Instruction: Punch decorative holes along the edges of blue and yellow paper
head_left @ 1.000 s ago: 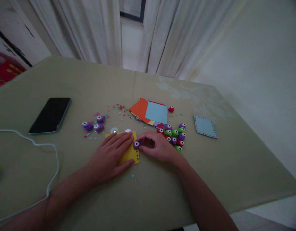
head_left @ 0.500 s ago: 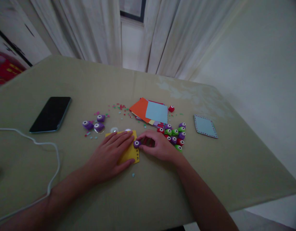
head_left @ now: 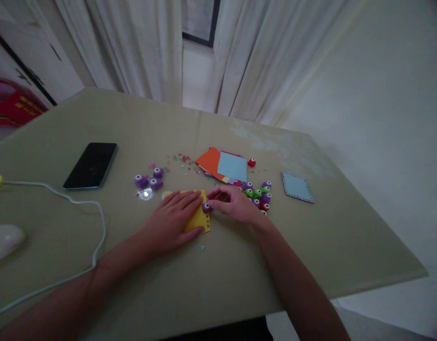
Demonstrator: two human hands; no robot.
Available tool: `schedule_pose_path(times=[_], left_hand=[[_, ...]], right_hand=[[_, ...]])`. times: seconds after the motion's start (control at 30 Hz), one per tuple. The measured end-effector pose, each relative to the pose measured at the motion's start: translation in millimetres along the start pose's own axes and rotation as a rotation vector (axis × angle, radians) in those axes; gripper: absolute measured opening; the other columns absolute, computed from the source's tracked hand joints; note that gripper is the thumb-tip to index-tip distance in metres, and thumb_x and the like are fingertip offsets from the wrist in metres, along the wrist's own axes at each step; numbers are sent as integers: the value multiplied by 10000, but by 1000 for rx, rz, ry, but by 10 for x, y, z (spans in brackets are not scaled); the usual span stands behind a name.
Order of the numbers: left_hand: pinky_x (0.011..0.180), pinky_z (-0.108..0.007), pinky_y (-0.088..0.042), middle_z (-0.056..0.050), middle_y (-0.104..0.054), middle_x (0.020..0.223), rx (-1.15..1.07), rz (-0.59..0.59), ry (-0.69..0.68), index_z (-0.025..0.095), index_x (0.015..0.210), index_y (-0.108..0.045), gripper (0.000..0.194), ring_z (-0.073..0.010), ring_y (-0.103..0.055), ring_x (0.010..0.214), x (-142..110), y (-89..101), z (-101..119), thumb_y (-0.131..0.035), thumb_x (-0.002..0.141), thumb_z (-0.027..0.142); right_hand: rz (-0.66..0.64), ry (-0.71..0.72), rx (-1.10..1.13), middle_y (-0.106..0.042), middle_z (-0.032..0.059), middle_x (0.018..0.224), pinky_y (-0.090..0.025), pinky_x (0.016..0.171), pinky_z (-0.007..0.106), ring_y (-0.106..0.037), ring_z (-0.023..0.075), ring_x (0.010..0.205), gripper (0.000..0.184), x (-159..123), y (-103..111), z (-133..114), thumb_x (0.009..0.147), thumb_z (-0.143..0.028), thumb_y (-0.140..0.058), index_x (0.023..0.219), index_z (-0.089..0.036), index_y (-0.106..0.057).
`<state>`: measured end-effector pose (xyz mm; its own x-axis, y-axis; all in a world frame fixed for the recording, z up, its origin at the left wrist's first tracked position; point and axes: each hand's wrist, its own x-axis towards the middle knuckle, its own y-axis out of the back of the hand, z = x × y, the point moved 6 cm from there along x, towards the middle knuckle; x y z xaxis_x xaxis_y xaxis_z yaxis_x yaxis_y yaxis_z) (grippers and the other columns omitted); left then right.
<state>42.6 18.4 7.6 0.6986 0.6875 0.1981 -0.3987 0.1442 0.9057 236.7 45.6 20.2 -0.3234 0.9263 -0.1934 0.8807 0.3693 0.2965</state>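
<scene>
My left hand [head_left: 177, 215] lies flat with fingers spread on a square of yellow paper [head_left: 197, 221], pressing it to the table. A row of small punched holes runs along the paper's right edge. My right hand [head_left: 236, 202] is closed on a small purple craft punch [head_left: 206, 207] at that edge, above the holes. The punch has a white, eye-like button on top. Just beyond my right hand stands a group of several purple, green and red punches [head_left: 257, 193], partly hidden by the hand.
Behind the hands lie a stack of coloured paper [head_left: 232, 166], a red punch [head_left: 252, 162] and scattered confetti [head_left: 184, 158]. More purple punches [head_left: 156, 183] sit left. A blue square with punched edges [head_left: 297, 186] lies right. A phone [head_left: 91, 166], white cable [head_left: 97, 213] and mouse [head_left: 5, 241] are left.
The camera view has shifted, bringing the mouse and cable end further into view. My left hand stays flat on the yellow paper, and my right hand keeps the purple punch at its edge.
</scene>
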Motion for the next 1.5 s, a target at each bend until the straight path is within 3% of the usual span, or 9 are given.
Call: schedule_pose_path(times=[0.27,0.5,0.7,0.97,1.13,1.27,1.37,1.5], left_hand=[[1306,-562,-315,-123,-545,1667,-14,20,-1,224,1577,-554,655,-346,-514,1522,3,-1,10,-598,1029,580],[1307,-556,-305,-141,-550,1660,-18,3,12,194,1572,-550,677,-344,-512,1525,15,3,22,-588,1023,590],[1309,-565,-294,-151,-546,1661,-46,7,15,200,1582,-538,681,-360,-509,1526,9,-21,-2,-625,1005,550],[1300,-574,-313,-157,-561,1646,-40,10,6,188,1564,-546,666,-355,-519,1518,17,-2,10,-624,1010,549],[1296,-572,-311,-150,-547,1660,-18,5,11,188,1561,-553,667,-355,-515,1517,8,-22,2,-620,1009,555],[1281,-568,-333,-143,-540,1667,-15,24,0,190,1578,-540,678,-357,-520,1509,10,-10,5,-609,1019,567],[1277,-562,-339,-143,-548,1661,-25,24,-9,196,1578,-547,672,-358,-530,1503,15,9,17,-607,1020,565],[1279,-552,-333,-142,-543,1665,-23,20,-2,207,1581,-549,662,-354,-525,1507,12,12,13,-617,1010,534]], right_hand=[[-124,-102,-214,-649,-16,790,-429,652,270,-565,146,721,381,122,11,-103,814,-517,-860,861,-187,-675],[-240,-205,-559,-396,-88,619,-250,568,266,-377,112,612,389,244,-40,-321,864,-364,-768,685,-222,-453],[-324,-259,-741,-391,-76,581,-223,551,287,-355,111,571,366,307,-128,-414,887,-306,-725,650,-215,-461],[-348,-275,-753,-399,-73,555,-230,546,289,-363,116,565,381,332,-150,-428,875,-251,-755,632,-213,-465],[-255,-220,-602,-410,-88,628,-257,568,257,-385,112,620,381,237,-25,-400,897,-305,-775,699,-215,-462],[-138,-167,-434,-507,-89,691,-309,592,240,-452,119,642,241,148,26,-374,877,-307,-813,883,-205,-594],[-86,-159,-512,-513,-83,679,-317,599,243,-463,121,620,206,109,37,-358,882,-322,-826,923,-196,-668],[31,-169,-700,-576,-43,727,-334,622,256,-514,142,669,98,52,201,-380,854,-162,-780,897,-189,-695]])
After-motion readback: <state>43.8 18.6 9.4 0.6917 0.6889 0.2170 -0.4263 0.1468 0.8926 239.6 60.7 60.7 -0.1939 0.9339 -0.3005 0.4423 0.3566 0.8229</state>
